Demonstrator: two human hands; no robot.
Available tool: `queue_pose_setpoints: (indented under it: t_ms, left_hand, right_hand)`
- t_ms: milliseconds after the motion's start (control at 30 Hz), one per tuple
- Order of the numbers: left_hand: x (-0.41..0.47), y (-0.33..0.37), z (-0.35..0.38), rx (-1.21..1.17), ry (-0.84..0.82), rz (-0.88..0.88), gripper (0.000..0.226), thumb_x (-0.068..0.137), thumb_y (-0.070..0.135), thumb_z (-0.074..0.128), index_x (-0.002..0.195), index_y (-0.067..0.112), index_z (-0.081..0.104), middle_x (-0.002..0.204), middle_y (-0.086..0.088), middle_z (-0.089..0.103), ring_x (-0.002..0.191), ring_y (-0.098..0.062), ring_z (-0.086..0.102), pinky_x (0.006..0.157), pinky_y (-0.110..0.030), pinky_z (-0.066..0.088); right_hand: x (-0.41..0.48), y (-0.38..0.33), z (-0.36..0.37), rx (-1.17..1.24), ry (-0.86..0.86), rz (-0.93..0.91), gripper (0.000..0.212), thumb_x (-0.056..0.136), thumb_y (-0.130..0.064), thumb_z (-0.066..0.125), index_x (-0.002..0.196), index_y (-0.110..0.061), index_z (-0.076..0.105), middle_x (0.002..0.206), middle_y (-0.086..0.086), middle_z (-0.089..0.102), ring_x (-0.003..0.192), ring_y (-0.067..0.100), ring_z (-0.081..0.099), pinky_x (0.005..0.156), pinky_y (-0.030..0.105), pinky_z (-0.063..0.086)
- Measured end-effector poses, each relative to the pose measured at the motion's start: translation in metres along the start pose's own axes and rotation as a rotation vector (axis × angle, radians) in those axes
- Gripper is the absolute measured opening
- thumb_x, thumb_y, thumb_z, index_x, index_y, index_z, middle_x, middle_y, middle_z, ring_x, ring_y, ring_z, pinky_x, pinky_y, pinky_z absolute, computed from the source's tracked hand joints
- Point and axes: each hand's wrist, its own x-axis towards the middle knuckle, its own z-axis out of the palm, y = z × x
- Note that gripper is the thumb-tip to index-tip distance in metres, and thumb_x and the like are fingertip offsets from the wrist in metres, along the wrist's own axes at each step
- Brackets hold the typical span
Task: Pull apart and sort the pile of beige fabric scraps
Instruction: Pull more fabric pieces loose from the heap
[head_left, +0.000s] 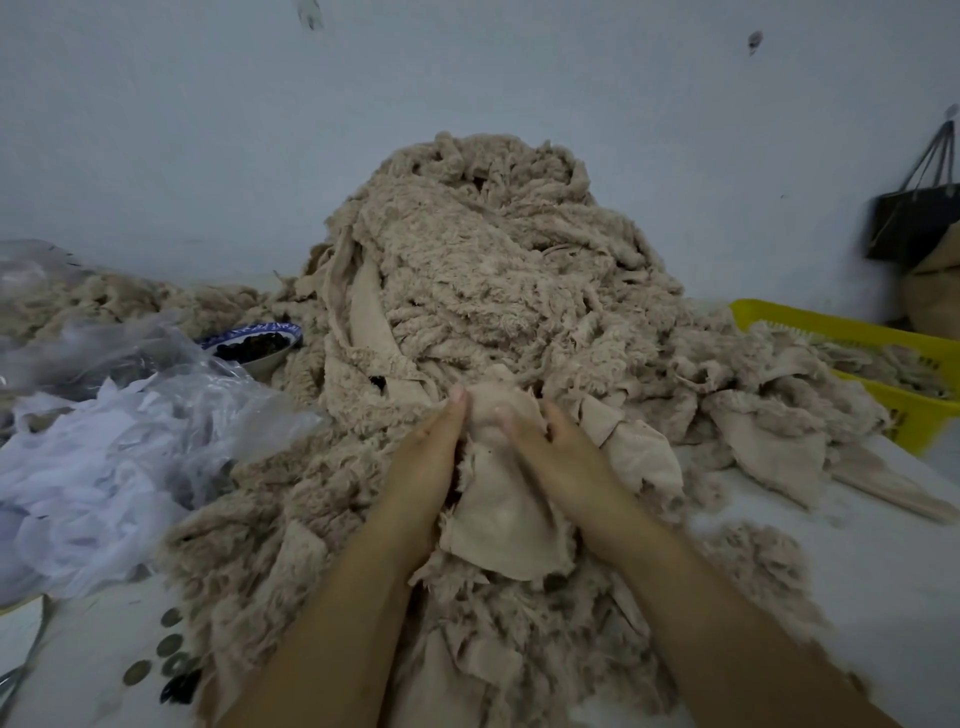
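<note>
A tall pile of beige fleecy fabric scraps (488, 270) rises in the middle of the white table and spills toward me. At its foot lies a smooth-backed beige scrap (498, 519). My left hand (426, 462) grips this scrap's left edge, thumb on top and fingers tucked out of sight behind it. My right hand (556, 452) holds its right side, thumb pressed on the upper part and fingers curled into the cloth. The two hands sit close together at the scrap's top.
Clear plastic bags with white material (104, 457) lie at the left, behind them a blue-rimmed bowl of dark buttons (254, 343). A yellow basket (914, 395) with scraps stands at the right. Round buttons (166, 649) are scattered near the front left. A dark bag (914, 218) hangs on the wall.
</note>
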Motion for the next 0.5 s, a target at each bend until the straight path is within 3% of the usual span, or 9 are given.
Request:
queue_pose_setpoints:
  t_ms: [67, 167, 267, 333, 367, 433, 500]
  left_hand:
    - [0.000, -0.001, 0.001, 0.045, -0.007, -0.006, 0.044, 0.084, 0.072, 0.051, 0.101, 0.040, 0.076, 0.098, 0.017, 0.076, 0.090, 0.002, 0.071, 0.067, -0.014, 0.055]
    - [-0.001, -0.001, 0.004, 0.180, -0.111, 0.051, 0.043, 0.077, 0.084, 0.041, 0.093, 0.057, 0.071, 0.091, 0.035, 0.069, 0.088, 0.018, 0.063, 0.074, -0.013, 0.050]
    - [-0.003, 0.001, 0.006, 0.280, -0.190, 0.063, 0.050, 0.075, 0.076, 0.054, 0.101, 0.037, 0.069, 0.091, 0.027, 0.072, 0.080, 0.011, 0.067, 0.066, -0.007, 0.049]
    - [-0.001, -0.004, 0.006, 0.324, -0.186, 0.066, 0.045, 0.085, 0.060, 0.061, 0.095, 0.017, 0.071, 0.082, 0.005, 0.075, 0.070, -0.005, 0.067, 0.062, -0.016, 0.048]
    - [0.000, -0.005, 0.007, 0.324, -0.156, 0.081, 0.038, 0.090, 0.054, 0.060, 0.085, 0.017, 0.072, 0.072, 0.005, 0.071, 0.063, -0.004, 0.064, 0.058, -0.015, 0.045]
    - [0.000, -0.006, 0.010, 0.331, -0.061, 0.113, 0.043, 0.098, 0.050, 0.052, 0.062, 0.031, 0.068, 0.056, 0.017, 0.063, 0.050, 0.006, 0.056, 0.047, -0.009, 0.038]
    - [0.003, -0.005, 0.006, 0.208, 0.039, 0.119, 0.051, 0.104, 0.046, 0.043, 0.060, 0.028, 0.061, 0.047, 0.013, 0.054, 0.043, -0.003, 0.049, 0.045, -0.018, 0.037]
  right_hand:
    - [0.003, 0.003, 0.002, -0.166, 0.100, -0.033, 0.031, 0.093, -0.058, 0.055, 0.091, -0.026, 0.057, 0.090, -0.006, 0.065, 0.081, 0.010, 0.064, 0.075, 0.034, 0.052]
    - [0.003, 0.004, -0.004, -0.032, 0.197, -0.058, 0.029, 0.098, -0.050, 0.051, 0.085, -0.024, 0.055, 0.079, -0.007, 0.060, 0.076, 0.012, 0.060, 0.071, 0.037, 0.049]
    - [0.006, 0.004, -0.011, 0.065, 0.269, -0.070, 0.019, 0.098, -0.049, 0.050, 0.095, -0.034, 0.061, 0.093, -0.008, 0.071, 0.092, 0.014, 0.068, 0.084, 0.043, 0.056]
    - [0.007, 0.004, -0.013, 0.115, 0.288, -0.070, 0.022, 0.099, -0.049, 0.050, 0.104, -0.031, 0.062, 0.102, -0.006, 0.070, 0.101, 0.020, 0.067, 0.089, 0.048, 0.056]
    - [0.007, 0.003, -0.012, 0.141, 0.301, -0.059, 0.026, 0.100, -0.049, 0.049, 0.110, -0.028, 0.061, 0.108, -0.003, 0.069, 0.107, 0.022, 0.066, 0.091, 0.048, 0.055]
    - [0.010, 0.000, -0.013, 0.211, 0.360, -0.048, 0.024, 0.101, -0.046, 0.048, 0.112, -0.029, 0.061, 0.118, -0.001, 0.066, 0.111, 0.020, 0.063, 0.089, 0.038, 0.054]
    - [0.012, -0.004, -0.019, 0.301, 0.459, -0.042, 0.025, 0.103, -0.044, 0.047, 0.117, -0.029, 0.060, 0.123, -0.002, 0.064, 0.109, 0.012, 0.061, 0.085, 0.026, 0.051]
